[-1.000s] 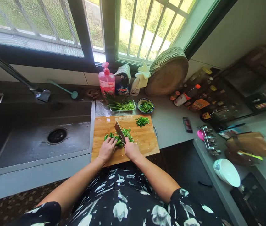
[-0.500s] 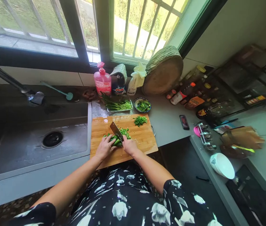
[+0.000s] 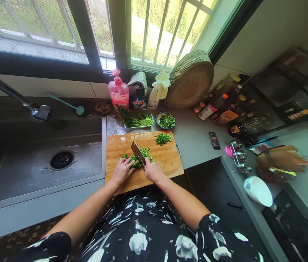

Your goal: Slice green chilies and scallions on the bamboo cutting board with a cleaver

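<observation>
My right hand (image 3: 153,171) is closed round the knife (image 3: 138,153) handle, blade on the green peppers (image 3: 134,162); my left hand (image 3: 121,171) presses them, fingers curled, onto the cutting board (image 3: 167,160) on the counter (image 3: 197,140)

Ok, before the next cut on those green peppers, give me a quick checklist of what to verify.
1. Right hand grips the steel cleaver: ok.
2. Left hand pins the whole green peppers: ok.
3. Left fingertips curled clear of the blade: cannot tell, they sit very close.
4. Rectangular wooden cutting board flat on the grey counter: ok, though its near edge overhangs.
5. Chopped green pile sits apart from the blade: ok.
6. Board surface dry: cannot tell.
</observation>
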Tool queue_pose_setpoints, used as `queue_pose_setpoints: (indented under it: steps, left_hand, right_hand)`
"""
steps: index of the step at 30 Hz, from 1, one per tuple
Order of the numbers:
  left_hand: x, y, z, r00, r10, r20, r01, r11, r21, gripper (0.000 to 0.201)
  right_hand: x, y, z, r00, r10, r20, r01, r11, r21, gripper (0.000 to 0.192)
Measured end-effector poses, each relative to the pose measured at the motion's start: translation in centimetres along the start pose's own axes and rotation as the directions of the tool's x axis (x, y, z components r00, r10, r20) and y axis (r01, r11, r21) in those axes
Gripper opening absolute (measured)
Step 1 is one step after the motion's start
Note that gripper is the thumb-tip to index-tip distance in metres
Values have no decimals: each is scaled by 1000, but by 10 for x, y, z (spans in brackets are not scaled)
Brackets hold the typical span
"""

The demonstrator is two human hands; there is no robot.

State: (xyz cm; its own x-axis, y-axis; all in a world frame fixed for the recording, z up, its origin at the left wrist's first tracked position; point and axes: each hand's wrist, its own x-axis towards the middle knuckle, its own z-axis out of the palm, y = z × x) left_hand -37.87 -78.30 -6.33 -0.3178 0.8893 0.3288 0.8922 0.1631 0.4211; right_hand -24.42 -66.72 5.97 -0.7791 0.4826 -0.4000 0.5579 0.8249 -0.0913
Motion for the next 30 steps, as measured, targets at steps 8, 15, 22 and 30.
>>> queue_pose_setpoints:
  steps: [8,15,22,30]
  left_hand:
    - [-5,8,8,995,-97,-30,97,995,-13,27]
    - [-6,9,8,995,-95,-32,96,995,27,29]
    - [-8,10,10,994,-92,-55,93,996,19,30]
    - [-10,8,12,995,-80,-67,82,996,32,30]
  right_hand:
    - [13,-4,13,991,-114,75,122,986,-110,51]
    - [24,2,5,997,-69,31,71,995,-65,45]
    - [11,6,4,996,-67,61,70,996,-49,38]
    - [26,-3,21,998,-55,24,56,997,-48,47]
